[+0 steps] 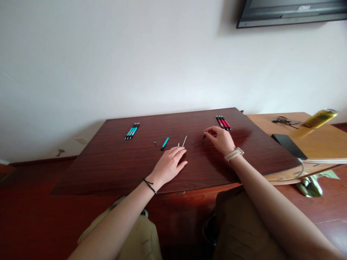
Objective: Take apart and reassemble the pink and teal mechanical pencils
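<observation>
On the dark wooden table (119, 155), my left hand (169, 164) rests palm down with its thumb apart, its fingertips beside a thin white refill (184, 141) and a small pale piece (178, 144). My right hand (219, 139) pinches a small black pen part (204, 136). A blue pen barrel (165, 143) lies just beyond my left hand, with a tiny blue piece (155, 143) to its left. Between my hands is a small spring (193, 142). Several blue pens (132, 131) lie side by side at the left; red pens (223, 122) lie beyond my right hand.
A lighter wooden table (322, 142) adjoins on the right, bearing a black cable (284, 121), a dark flat object (288, 146) and a tilted yellow can (320, 118). A screen (292, 14) hangs on the wall. My legs are below the table's front edge.
</observation>
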A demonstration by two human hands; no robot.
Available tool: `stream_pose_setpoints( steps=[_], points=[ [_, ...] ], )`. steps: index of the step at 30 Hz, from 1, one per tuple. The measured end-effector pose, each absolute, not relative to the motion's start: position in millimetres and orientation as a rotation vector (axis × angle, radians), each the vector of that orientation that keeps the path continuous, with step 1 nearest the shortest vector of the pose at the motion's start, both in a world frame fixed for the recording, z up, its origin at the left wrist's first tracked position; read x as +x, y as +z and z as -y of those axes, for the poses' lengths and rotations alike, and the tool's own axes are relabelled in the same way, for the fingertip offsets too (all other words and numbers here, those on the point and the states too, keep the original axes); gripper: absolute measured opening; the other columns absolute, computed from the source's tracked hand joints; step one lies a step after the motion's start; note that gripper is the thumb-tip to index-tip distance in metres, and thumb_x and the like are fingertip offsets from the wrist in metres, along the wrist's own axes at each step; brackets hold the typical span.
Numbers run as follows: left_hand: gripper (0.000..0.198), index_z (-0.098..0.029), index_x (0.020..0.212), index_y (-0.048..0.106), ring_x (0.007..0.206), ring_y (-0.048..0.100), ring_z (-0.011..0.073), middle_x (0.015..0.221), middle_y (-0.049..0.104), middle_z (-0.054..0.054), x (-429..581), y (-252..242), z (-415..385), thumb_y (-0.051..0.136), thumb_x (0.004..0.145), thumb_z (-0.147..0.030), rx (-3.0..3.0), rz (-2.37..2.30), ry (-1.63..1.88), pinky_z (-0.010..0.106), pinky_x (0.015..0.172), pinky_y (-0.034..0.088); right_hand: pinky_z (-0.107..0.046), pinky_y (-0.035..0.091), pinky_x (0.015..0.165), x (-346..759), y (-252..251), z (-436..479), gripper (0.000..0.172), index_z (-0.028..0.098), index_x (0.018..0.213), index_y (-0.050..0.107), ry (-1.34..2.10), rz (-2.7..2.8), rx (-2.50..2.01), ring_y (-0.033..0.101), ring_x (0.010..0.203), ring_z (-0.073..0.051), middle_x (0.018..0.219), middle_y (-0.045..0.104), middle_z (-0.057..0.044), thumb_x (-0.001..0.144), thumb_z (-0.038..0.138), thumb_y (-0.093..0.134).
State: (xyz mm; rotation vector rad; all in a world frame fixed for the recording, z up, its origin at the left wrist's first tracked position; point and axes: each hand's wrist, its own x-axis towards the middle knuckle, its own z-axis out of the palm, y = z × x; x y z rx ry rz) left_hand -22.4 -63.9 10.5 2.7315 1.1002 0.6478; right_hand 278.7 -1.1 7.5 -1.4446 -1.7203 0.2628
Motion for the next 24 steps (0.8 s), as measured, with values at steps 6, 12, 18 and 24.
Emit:
stream_pose_setpoints(
  steps=[6, 12, 18, 24],
  points=[
    [0.045, -0.019, 0.148, 0.058, 0.147, 0.056, 0.0297, 0.154, 0.063, 0.014, -21.6, 8.2, 62.4, 0.059, 0.108, -0.038, 2.774, -1.153, 0.611, 0.049, 0.125, 0.043, -0.036, 0.054, 0.08, 272.2, 10.6, 1.2, 0.019, 0.023, 0.096, 0.075, 0.231, 1.748, -1.448, 0.069, 0.082, -0.022, 0.098, 0.075, -0.008, 0.098, 0.04, 0.068],
    [0.039, -0.018, 0.144, 0.063, 0.138, 0.063, 0.0277, 0.15, 0.067, 0.013, -24.8, 12.3, 64.5, 0.059, 0.108, -0.034, 2.748, -1.181, 0.623, 0.045, 0.12, 0.049, -0.032, 0.051, 0.078, 264.7, 18.2, 8.5, 0.018, 0.022, 0.111, 0.066, 0.406, 1.79, -1.327, 0.07, 0.081, -0.021, 0.092, 0.076, -0.006, 0.104, 0.033, 0.054],
    [0.024, -0.023, 0.129, 0.069, 0.125, 0.071, 0.0244, 0.137, 0.074, 0.007, -37.4, 15.9, 67.7, 0.059, 0.107, -0.025, 2.752, -1.214, 0.629, 0.04, 0.111, 0.055, -0.032, 0.043, 0.073, 256.9, 20.4, 12.1, 0.023, 0.021, 0.114, 0.068, 0.369, 1.971, -1.326, 0.062, 0.072, -0.021, 0.079, 0.067, -0.002, 0.104, 0.029, 0.049],
    [0.011, -0.024, 0.111, 0.069, 0.106, 0.074, 0.021, 0.117, 0.077, 0.002, -48.6, 20.5, 68.9, 0.06, 0.106, -0.019, 2.698, -1.302, 0.616, 0.035, 0.097, 0.057, -0.029, 0.043, 0.076, 254.7, 9.4, -1.4, 0.017, 0.022, 0.112, 0.076, 0.346, 2.189, -1.32, 0.06, 0.077, -0.019, 0.087, 0.066, -0.003, 0.099, 0.027, 0.067]
  ],
)
